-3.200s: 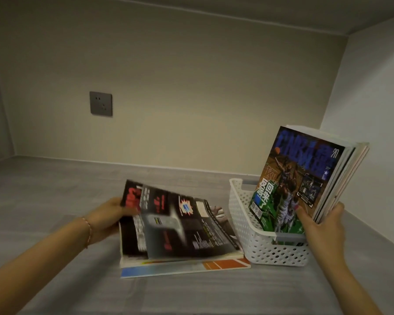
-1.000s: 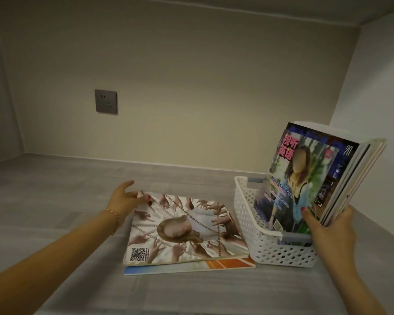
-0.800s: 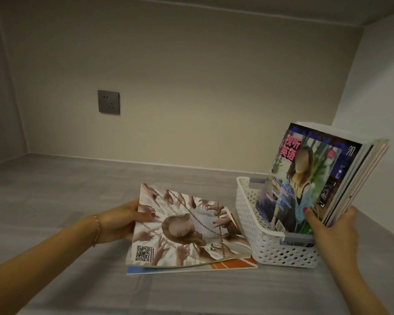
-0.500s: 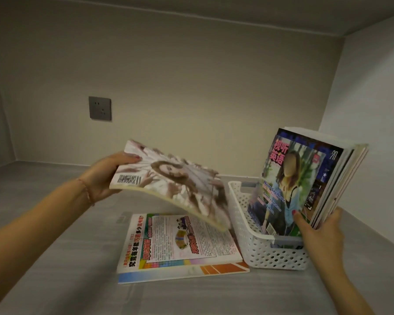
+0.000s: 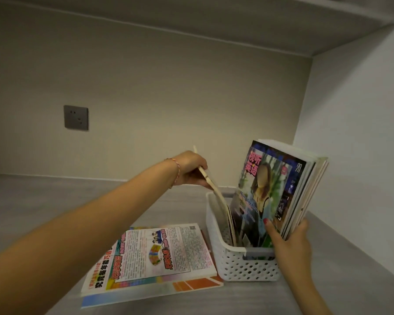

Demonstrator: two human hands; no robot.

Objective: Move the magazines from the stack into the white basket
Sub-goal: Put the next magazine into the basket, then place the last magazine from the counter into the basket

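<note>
A white perforated basket stands on the grey shelf floor at the right. Several magazines stand upright in it, leaning right, and my right hand grips their lower front edge. My left hand holds a thin magazine edge-on, its lower end inside the basket's left side. The stack left of the basket is down to two magazines, a colourful one with Chinese text on top.
A grey wall socket sits on the back wall. The right side wall rises close behind the basket. A shelf board runs overhead. The grey floor stretches left of the stack.
My left hand lifted the magazine with the hands picture off the stack, swung it right and tipped it upright into the basket. The right hand kept holding the standing magazines.
</note>
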